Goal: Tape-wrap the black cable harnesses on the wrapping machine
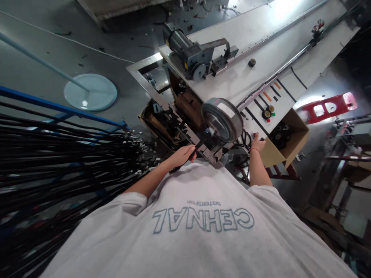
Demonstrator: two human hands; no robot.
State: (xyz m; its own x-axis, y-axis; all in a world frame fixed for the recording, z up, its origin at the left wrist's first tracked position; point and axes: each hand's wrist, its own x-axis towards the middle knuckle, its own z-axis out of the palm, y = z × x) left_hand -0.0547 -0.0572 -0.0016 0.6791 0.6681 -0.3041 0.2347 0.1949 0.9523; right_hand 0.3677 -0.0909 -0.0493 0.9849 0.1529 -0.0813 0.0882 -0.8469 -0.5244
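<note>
Two hands busy: left hand (183, 155) closed on a black cable (193, 151) aimed under the tape reel (222, 119), right hand (257, 143), grip unclear, at the panel edge; best fed straight.

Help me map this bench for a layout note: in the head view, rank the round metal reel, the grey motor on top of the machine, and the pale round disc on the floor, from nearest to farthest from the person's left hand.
From the left hand, which holds a black cable:
1. Round metal reel, just up and right.
2. Grey motor, farther up on the white machine top.
3. Pale round disc, far up-left on the floor.
</note>
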